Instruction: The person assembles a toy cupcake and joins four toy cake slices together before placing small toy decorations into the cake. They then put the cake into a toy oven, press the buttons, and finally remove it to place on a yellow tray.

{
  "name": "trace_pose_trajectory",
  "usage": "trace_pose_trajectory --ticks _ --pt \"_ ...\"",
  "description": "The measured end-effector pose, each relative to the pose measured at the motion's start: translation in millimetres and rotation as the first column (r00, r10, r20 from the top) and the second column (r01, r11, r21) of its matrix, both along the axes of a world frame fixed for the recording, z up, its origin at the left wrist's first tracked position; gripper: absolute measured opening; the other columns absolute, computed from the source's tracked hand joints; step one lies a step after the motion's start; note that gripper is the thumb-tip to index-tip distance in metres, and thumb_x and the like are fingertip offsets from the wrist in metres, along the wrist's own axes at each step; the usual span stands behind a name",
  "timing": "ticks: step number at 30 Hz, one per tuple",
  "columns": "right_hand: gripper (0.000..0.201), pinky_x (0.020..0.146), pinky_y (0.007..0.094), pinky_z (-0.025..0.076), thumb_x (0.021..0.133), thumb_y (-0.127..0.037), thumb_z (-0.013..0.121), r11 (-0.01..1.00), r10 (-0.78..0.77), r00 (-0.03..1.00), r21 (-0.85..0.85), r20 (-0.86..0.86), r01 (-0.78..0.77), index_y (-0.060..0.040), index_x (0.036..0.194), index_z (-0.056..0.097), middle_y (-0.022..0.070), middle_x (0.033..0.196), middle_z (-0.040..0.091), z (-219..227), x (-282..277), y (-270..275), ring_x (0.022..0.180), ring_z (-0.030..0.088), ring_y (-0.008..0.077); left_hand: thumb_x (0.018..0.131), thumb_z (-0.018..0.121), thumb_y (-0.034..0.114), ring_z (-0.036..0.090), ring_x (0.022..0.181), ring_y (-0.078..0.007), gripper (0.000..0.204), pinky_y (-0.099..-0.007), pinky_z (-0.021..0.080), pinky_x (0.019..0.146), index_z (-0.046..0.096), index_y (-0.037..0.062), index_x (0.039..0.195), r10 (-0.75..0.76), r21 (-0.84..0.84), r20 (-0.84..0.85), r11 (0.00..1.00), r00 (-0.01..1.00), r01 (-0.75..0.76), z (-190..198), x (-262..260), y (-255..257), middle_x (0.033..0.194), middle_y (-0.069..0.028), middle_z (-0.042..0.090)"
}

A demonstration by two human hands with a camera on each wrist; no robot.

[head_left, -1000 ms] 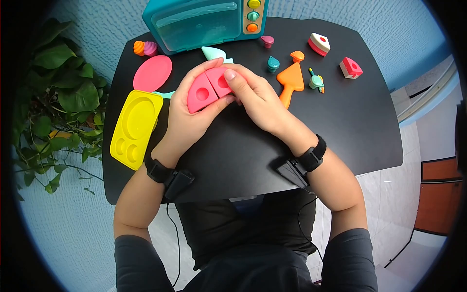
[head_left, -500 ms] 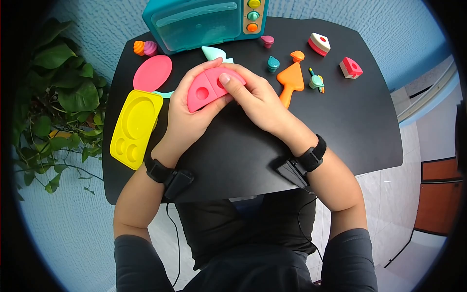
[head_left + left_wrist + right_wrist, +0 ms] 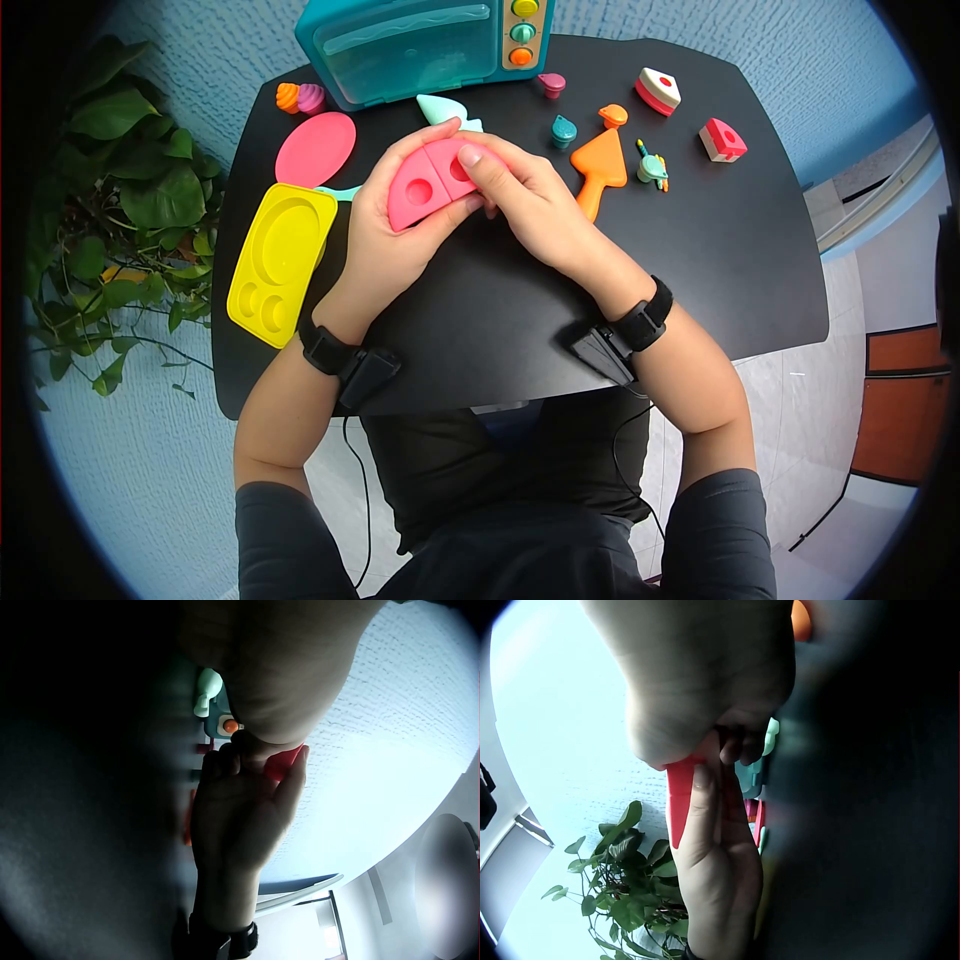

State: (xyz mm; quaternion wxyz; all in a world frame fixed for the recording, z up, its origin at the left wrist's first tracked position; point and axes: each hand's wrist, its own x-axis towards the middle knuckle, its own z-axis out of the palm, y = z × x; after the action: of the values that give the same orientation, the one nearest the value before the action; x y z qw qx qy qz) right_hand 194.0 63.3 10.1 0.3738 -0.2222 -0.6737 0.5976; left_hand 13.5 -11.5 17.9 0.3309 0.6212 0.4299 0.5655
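Two pink wedge pieces (image 3: 418,191), each with a round hollow, lie side by side in both hands above the table. The left hand (image 3: 385,235) grips the left piece, its thumb along the lower edge. The right hand (image 3: 545,215) holds the right piece, thumb on top near the hollow. In the left wrist view a bit of red (image 3: 282,765) shows between the hands. The right wrist view shows the red side of a piece (image 3: 679,799) beside the left hand's thumb. The undersides are hidden by the fingers.
A teal toy oven (image 3: 410,55) stands at the back. Left are a pink plate (image 3: 315,147) and a yellow tray (image 3: 252,265). An orange spatula (image 3: 600,160), small cups and two cake pieces (image 3: 722,140) lie right. A mint cone (image 3: 440,107) lies behind the hands.
A second ago the two pink pieces stood slightly apart at the seam; now they sit closer together. The right thumb has shifted a little over its piece.
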Motion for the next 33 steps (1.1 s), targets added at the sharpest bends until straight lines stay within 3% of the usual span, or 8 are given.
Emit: trace_pose_trajectory --ticks 1,3,7,10,18,28,33 --pt "0.051 0.096 0.0328 0.055 0.116 -0.041 0.058 1.000 0.000 1.000 0.000 0.000 0.000 -0.0006 0.146 0.066 0.0087 0.118 0.074 0.1 0.3 0.3 0.109 0.067 0.0151 0.093 0.084 -0.004 0.063 0.137 -0.0200 0.067 -0.0346 0.055 0.114 0.056 0.0020 0.153 -0.003 -0.002 0.002 1.000 1.000 0.003 -0.1 -0.2 0.1 0.153 -0.0113 0.062" --pt "0.051 0.082 0.0285 0.052 0.116 -0.042 0.057 0.997 0.032 0.999 -0.072 0.002 -0.032 -0.0024 0.146 0.067 0.0024 0.107 0.071 0.1 1.1 0.9 0.094 0.061 0.0093 0.093 0.084 -0.004 0.064 0.135 -0.0195 0.067 -0.0342 0.055 0.113 0.056 0.0021 0.153 -0.004 -0.004 0.005 1.000 1.000 0.004 -0.1 -0.5 -0.1 0.152 -0.0108 0.063" --pt "0.050 0.072 0.0258 0.046 0.116 -0.043 0.056 0.996 0.032 0.998 -0.087 -0.045 -0.036 -0.0041 0.146 0.067 -0.0018 0.100 0.067 -3.5 -2.0 2.2 0.084 0.053 0.0060 0.092 0.085 -0.003 0.065 0.132 -0.0183 0.066 -0.0335 0.056 0.111 0.057 0.0023 0.152 0.002 -0.004 0.003 1.000 1.000 -0.002 1.5 0.7 -1.2 0.150 -0.0103 0.064" --pt "0.051 0.073 0.0261 0.047 0.116 -0.043 0.055 0.996 0.026 0.999 -0.089 -0.027 -0.028 -0.0040 0.146 0.067 -0.0014 0.099 0.067 -0.7 -0.8 0.5 0.083 0.053 0.0062 0.092 0.085 -0.003 0.065 0.132 -0.0182 0.066 -0.0335 0.056 0.110 0.057 0.0024 0.151 0.007 -0.004 0.003 1.000 1.000 -0.007 0.8 0.6 -0.8 0.150 -0.0103 0.064" --pt "0.051 0.086 0.0279 0.051 0.117 -0.041 0.056 0.999 0.036 0.999 -0.029 -0.026 -0.036 -0.0027 0.149 0.065 0.0033 0.116 0.072 -2.8 -1.0 1.1 0.102 0.062 0.0089 0.092 0.086 -0.002 0.065 0.133 -0.0195 0.065 -0.0345 0.056 0.112 0.058 0.0023 0.150 0.012 -0.006 0.002 1.000 1.000 -0.012 1.4 1.1 -1.3 0.150 -0.0110 0.064" --pt "0.051 0.093 0.0298 0.052 0.117 -0.042 0.056 0.995 0.057 0.998 -0.083 -0.017 -0.058 -0.0026 0.149 0.065 0.0053 0.118 0.073 -0.5 -0.6 -0.7 0.107 0.064 0.0109 0.092 0.087 -0.001 0.064 0.135 -0.0207 0.065 -0.0352 0.055 0.113 0.057 0.0024 0.150 0.026 -0.011 -0.004 1.000 1.000 -0.026 1.5 1.5 -2.2 0.153 -0.0123 0.063" --pt "0.052 0.105 0.0336 0.053 0.116 -0.041 0.057 0.997 0.043 0.999 -0.062 -0.004 -0.043 -0.0009 0.148 0.064 0.0095 0.125 0.075 0.4 -0.5 -1.8 0.118 0.067 0.0154 0.092 0.086 -0.001 0.063 0.137 -0.0205 0.066 -0.0353 0.054 0.114 0.056 0.0024 0.151 0.007 -0.029 0.003 1.000 1.000 -0.007 1.2 1.4 -1.6 0.154 -0.0125 0.063"
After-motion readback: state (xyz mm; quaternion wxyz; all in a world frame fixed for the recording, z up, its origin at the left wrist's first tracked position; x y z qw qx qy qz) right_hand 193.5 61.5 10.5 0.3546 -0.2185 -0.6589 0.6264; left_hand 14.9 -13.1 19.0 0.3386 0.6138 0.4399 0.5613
